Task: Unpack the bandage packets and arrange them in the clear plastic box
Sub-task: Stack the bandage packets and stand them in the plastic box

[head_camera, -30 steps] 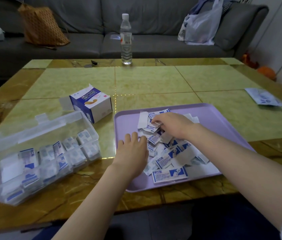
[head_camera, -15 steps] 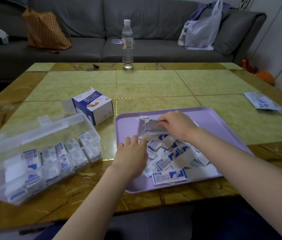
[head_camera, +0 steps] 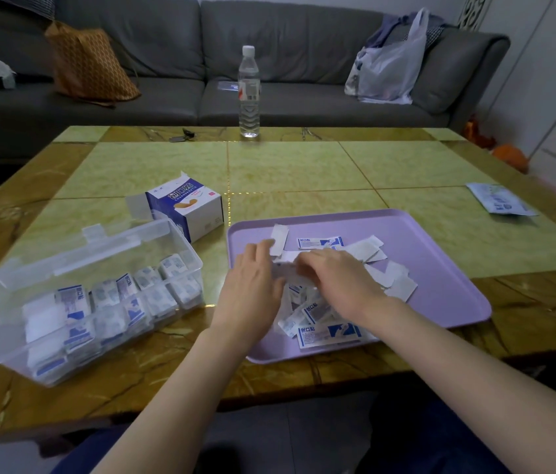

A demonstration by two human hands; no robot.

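Closing over a small bunch of bandage packets [head_camera: 285, 268], the right hand [head_camera: 341, 282] makes the main grip: its fingers curl down round the bunch, though the fingertips themselves are tucked under and out of sight. The left hand [head_camera: 256, 285] has its fingers spread nearly straight, laid against the bunch's left side as if squaring it up.

A second ago the left hand lay flat at the near-left edge of the purple tray [head_camera: 440, 268] while the right raked packets together alone at the far side of the pile. Now the two hands meet over the middle of the tray. I judge that a bunch has been collected and is being evened before it goes leftward.

More loose packets [head_camera: 329, 333] lie on the tray under and around the wrists. The clear plastic box [head_camera: 116, 249] stands open on the counter [head_camera: 304, 165] just left of the tray, with rows of packets [head_camera: 75, 299] in it. An opened cardboard carton [head_camera: 187, 206] sits behind it.

How many packets the bunch holds cannot be told, as the hands cover most of it. The left thumb is hidden, and the box's contents blur through its wall.
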